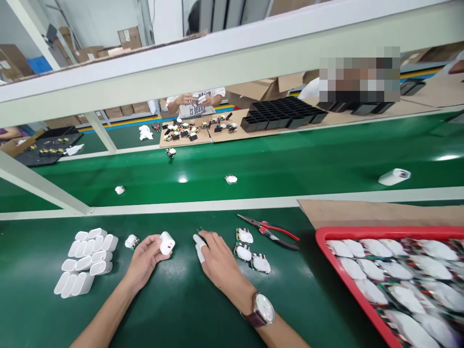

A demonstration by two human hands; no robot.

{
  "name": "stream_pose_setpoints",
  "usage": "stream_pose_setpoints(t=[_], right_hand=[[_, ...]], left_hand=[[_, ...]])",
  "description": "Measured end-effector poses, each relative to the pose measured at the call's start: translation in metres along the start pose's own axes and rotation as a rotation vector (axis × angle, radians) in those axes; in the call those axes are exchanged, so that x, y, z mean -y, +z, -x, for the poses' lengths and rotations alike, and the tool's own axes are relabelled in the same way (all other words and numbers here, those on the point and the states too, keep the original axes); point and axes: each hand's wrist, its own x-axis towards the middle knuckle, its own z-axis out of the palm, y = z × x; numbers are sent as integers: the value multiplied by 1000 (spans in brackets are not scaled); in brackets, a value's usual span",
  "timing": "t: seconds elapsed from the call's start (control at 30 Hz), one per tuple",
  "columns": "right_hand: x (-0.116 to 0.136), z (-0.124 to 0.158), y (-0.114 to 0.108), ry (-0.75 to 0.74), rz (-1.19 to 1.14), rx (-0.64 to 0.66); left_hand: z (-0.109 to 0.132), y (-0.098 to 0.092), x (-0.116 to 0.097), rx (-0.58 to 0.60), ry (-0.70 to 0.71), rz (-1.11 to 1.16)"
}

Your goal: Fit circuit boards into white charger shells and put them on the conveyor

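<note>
My left hand [147, 256] pinches a small white plastic charger housing [167, 243] with port openings in the face turned to me. Left of that hand lies a circuit board with a white pad [132, 241]. My right hand [221, 258], palm down over the green bench, wears white finger cots on two fingers. Two thin metal tips [200, 229] stick out past its fingers; what they belong to is hidden. Just right of it lie three padded circuit boards [243, 252]. Beyond them are red-and-black long-nose pliers [268, 231].
At left stand several white housings [83, 263] in a cluster. A red tray [348, 285] full of padded boards fills the right. A white rail [195, 208] separates the bench from a green conveyor [290, 164] carrying scattered parts. Across it, people sit near black trays [279, 116].
</note>
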Motion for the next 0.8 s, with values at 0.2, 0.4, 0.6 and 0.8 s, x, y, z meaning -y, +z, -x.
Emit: stream_pose_setpoints(t=[0.2,0.4,0.6,0.8], right_hand=[[22,10,13,-196,-157,51],[-3,10,27,-21,-12,-39],[-31,8,29,207,116,-91],[-19,1,27,165,162,-66]], left_hand=[[-45,9,-39,107,518,-850],[-149,-5,-101,-168,631,-1118],[-180,-33,-106,-301,585,-1296],[-183,-68,-135,-312,550,-1380]])
